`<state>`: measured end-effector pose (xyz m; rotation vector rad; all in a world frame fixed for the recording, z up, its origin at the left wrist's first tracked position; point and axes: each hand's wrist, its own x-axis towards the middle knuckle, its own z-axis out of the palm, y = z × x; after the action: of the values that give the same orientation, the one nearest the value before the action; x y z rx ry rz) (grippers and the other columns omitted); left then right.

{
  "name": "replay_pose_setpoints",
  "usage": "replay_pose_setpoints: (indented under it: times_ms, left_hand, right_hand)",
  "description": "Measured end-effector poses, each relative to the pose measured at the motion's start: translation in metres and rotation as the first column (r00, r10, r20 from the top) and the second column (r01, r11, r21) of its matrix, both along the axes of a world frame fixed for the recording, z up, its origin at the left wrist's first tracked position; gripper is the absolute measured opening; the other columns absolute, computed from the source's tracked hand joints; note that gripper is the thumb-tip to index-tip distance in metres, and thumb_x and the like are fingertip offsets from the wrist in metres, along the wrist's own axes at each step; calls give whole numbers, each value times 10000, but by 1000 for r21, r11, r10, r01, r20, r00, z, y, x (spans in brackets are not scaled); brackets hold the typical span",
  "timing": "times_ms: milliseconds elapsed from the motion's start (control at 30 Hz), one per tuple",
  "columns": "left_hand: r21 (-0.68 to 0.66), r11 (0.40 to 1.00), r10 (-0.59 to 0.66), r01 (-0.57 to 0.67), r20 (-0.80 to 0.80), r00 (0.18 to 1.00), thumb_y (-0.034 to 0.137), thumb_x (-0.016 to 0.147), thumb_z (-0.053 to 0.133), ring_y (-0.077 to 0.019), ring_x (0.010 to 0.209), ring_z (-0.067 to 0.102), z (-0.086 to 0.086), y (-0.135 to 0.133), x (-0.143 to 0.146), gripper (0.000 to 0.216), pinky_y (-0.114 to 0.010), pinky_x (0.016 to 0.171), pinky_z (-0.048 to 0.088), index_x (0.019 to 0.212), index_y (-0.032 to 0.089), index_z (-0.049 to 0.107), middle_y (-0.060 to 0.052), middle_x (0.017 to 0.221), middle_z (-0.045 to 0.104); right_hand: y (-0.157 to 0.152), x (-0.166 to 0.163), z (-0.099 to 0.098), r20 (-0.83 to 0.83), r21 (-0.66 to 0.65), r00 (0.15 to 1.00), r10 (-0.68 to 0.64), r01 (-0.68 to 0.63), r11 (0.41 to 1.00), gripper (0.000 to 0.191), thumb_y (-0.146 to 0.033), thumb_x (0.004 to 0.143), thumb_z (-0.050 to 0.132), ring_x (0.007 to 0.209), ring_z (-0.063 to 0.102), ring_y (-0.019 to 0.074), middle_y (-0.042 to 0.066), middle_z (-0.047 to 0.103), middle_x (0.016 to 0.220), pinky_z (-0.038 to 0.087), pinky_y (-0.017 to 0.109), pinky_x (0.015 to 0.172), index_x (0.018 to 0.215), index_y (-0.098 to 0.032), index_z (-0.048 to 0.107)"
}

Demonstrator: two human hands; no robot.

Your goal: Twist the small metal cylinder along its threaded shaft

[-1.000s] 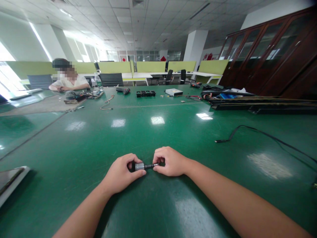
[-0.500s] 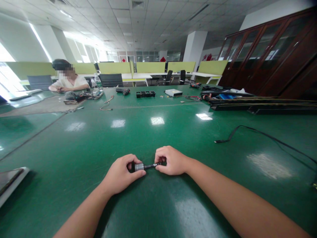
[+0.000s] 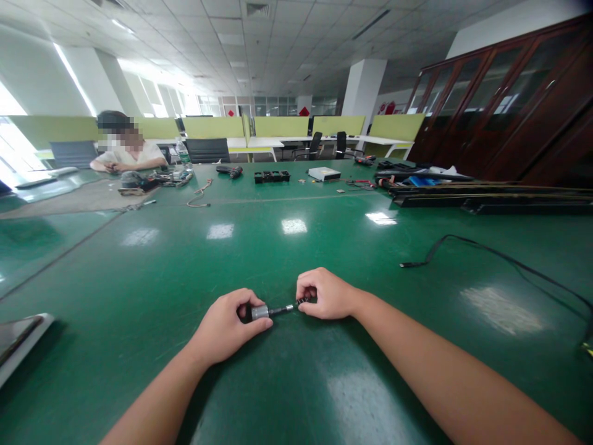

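1. The left hand (image 3: 227, 327) grasps a small silver metal cylinder (image 3: 260, 311) and the right hand (image 3: 327, 295) pinches its thin dark shaft (image 3: 285, 308), low over a glossy green table (image 3: 296, 247)
2. The table reflects ceiling lights
3. Dark wooden cabinets (image 3: 509, 105) line the right wall

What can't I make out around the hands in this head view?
Head view:
- metal cylinder: left end covered by the left hand.
- thin rod: tip hidden inside the right hand.
- flat device: cut off by the left edge.
- black cable: runs off the right edge.
- far parts: too small to identify.
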<state>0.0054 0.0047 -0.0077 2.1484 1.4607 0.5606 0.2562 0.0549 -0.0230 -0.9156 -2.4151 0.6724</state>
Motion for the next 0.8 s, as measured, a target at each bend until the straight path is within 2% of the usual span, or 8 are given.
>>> replay_pose_setpoints:
  times_ms: [467,533,600,700,800]
  left_hand:
    - [-5,1000,1,-1,-2,1000,431,768,703,-173,696,546,0,0,1,237,-265,634,375,841,207,679,15,754,618]
    - [-1,1000,0,0,7,1000,417,766,705,-172,696,547,0,1,1,228,-263,635,377,839,203,675,16,753,617]
    - [3,1000,0,0,16,1000,401,760,712,-170,694,548,0,2,1,222,-261,636,379,844,200,670,18,750,613]
    - [2,1000,2,-2,14,1000,394,750,720,-171,691,548,-1,2,1,226,-262,635,380,848,198,668,19,745,607]
    - [2,1000,7,-7,12,1000,400,752,716,-171,690,549,-2,2,0,230,-264,637,383,855,198,670,21,740,599]
  right_hand:
    - [-3,-4,-1,-31,-23,999,18,-19,1000,45,-139,674,691,591,538,109,-7,605,667,414,217,556,718,-148,687]
    - [-5,-10,-2,-83,-28,996,-25,23,999,167,-129,680,695,621,543,116,-2,624,712,434,228,593,844,-152,713]
    - [-7,-15,-3,-157,-68,987,-20,10,998,464,-33,668,637,688,576,117,15,669,857,468,237,671,1112,-161,673]
    - [-7,-17,-4,-159,-70,987,1,-12,997,412,1,682,589,684,581,111,30,669,886,476,241,686,1044,-159,701]
    - [-4,-13,-2,-124,-82,992,15,-25,996,294,-68,697,654,663,582,112,40,660,881,474,241,650,970,-149,726]
